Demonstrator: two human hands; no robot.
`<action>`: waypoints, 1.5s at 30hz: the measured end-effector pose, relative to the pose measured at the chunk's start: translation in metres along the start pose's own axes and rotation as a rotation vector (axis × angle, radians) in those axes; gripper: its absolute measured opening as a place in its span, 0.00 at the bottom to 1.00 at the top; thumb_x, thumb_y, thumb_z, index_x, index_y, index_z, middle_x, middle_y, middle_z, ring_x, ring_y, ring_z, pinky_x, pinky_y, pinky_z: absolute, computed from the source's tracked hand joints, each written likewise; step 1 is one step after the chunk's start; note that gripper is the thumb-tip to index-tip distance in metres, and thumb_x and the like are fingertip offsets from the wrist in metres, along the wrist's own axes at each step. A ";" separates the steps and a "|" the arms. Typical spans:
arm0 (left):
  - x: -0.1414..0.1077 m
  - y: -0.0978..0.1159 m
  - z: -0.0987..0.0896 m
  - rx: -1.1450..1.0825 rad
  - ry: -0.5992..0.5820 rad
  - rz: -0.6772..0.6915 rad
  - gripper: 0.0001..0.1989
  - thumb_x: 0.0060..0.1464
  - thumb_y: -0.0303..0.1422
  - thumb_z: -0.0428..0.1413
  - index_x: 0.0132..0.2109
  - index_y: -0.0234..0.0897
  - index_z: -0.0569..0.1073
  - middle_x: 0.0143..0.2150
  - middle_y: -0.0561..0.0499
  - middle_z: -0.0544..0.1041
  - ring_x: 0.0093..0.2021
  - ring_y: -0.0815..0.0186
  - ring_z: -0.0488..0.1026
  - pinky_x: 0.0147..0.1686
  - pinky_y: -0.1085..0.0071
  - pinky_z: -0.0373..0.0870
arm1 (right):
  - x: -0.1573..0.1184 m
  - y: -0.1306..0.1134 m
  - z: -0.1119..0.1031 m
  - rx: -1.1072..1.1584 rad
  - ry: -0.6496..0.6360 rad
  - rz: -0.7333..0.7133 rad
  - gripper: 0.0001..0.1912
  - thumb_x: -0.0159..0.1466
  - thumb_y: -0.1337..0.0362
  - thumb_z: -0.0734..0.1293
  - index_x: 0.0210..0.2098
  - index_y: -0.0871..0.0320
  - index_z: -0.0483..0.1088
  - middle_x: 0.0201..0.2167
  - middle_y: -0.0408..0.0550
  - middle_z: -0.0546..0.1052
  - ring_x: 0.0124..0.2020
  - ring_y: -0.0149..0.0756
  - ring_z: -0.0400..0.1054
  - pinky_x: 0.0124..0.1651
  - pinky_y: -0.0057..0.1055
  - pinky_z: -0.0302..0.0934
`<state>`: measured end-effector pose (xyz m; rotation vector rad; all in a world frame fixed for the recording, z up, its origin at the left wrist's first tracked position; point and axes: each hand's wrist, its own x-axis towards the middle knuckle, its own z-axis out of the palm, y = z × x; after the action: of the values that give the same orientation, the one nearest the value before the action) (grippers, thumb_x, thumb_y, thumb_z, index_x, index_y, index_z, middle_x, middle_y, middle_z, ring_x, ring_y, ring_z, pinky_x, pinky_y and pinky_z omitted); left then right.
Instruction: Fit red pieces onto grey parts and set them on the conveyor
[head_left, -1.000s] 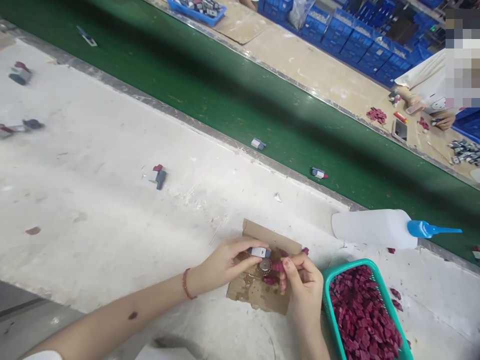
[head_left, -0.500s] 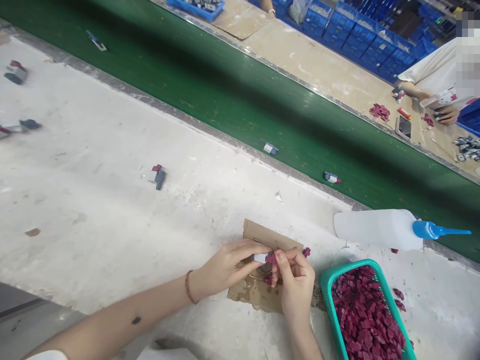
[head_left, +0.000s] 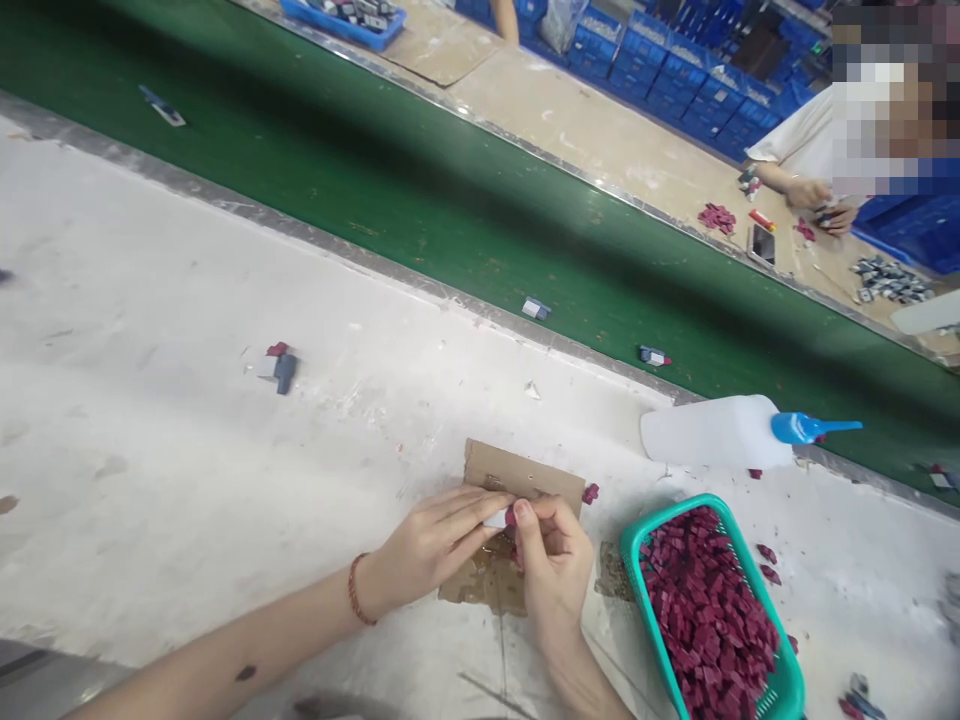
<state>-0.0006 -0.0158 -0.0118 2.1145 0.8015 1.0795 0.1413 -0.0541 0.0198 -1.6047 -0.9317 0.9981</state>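
Above a stained piece of cardboard (head_left: 525, 470), my left hand (head_left: 442, 535) pinches a small white and grey part (head_left: 496, 518). My right hand (head_left: 555, 560) is closed at that part's right end, its thumb and finger on a small dark red piece (head_left: 511, 516). The red piece touches the white part; the fingers partly hide both. Another red piece (head_left: 591, 493) lies at the cardboard's right edge. To the right stands a green basket (head_left: 636, 560) full of dark red pieces.
A white bottle with a blue nozzle (head_left: 712, 432) lies behind the basket. A green conveyor belt (head_left: 420, 215) crosses diagonally, carrying several small parts. One assembled part (head_left: 280, 368) rests on the white table at left. Across the belt a person (head_left: 802, 150) handles parts.
The whole view has shifted, so the table and hands appear further left. My hands have drawn closer together around the white part and the red piece.
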 end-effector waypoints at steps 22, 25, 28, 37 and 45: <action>0.178 -0.112 -0.020 0.354 0.034 -0.305 0.14 0.58 0.31 0.50 0.49 0.33 0.74 0.49 0.40 0.79 0.51 0.52 0.73 0.53 0.55 0.69 | 0.009 0.013 -0.161 -1.085 0.232 -0.191 0.15 0.63 0.62 0.57 0.31 0.56 0.74 0.34 0.56 0.73 0.37 0.50 0.68 0.40 0.45 0.63; 0.196 -0.113 -0.001 0.380 0.018 -0.225 0.16 0.58 0.30 0.51 0.52 0.33 0.73 0.59 0.40 0.72 0.64 0.49 0.60 0.63 0.49 0.56 | 0.008 0.006 -0.161 -0.902 0.238 -0.135 0.12 0.62 0.58 0.60 0.31 0.54 0.73 0.35 0.54 0.75 0.38 0.50 0.69 0.43 0.45 0.63; 0.206 -0.106 0.021 0.347 -0.157 -0.087 0.18 0.59 0.30 0.52 0.55 0.33 0.71 0.62 0.40 0.70 0.67 0.48 0.56 0.65 0.48 0.51 | 0.007 -0.003 -0.159 -0.599 0.207 -0.033 0.12 0.62 0.54 0.63 0.34 0.54 0.72 0.35 0.52 0.77 0.38 0.47 0.71 0.43 0.42 0.64; 0.223 -0.091 0.053 0.079 -0.211 -0.163 0.12 0.58 0.25 0.50 0.46 0.33 0.75 0.48 0.39 0.76 0.55 0.51 0.68 0.59 0.52 0.60 | -0.003 -0.028 -0.122 -0.059 0.166 0.053 0.17 0.60 0.47 0.69 0.35 0.56 0.70 0.18 0.38 0.66 0.19 0.30 0.59 0.21 0.26 0.56; 0.152 -0.065 0.037 -0.390 -0.128 -0.473 0.17 0.66 0.35 0.42 0.52 0.32 0.69 0.36 0.45 0.79 0.34 0.63 0.79 0.34 0.68 0.74 | -0.004 -0.013 -0.067 -0.339 -0.055 -0.091 0.20 0.65 0.50 0.65 0.22 0.55 0.64 0.13 0.37 0.65 0.15 0.28 0.58 0.19 0.25 0.51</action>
<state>0.0887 0.1282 -0.0064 1.5468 0.8871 0.7626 0.2008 -0.0773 0.0441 -1.8005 -1.2532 0.8572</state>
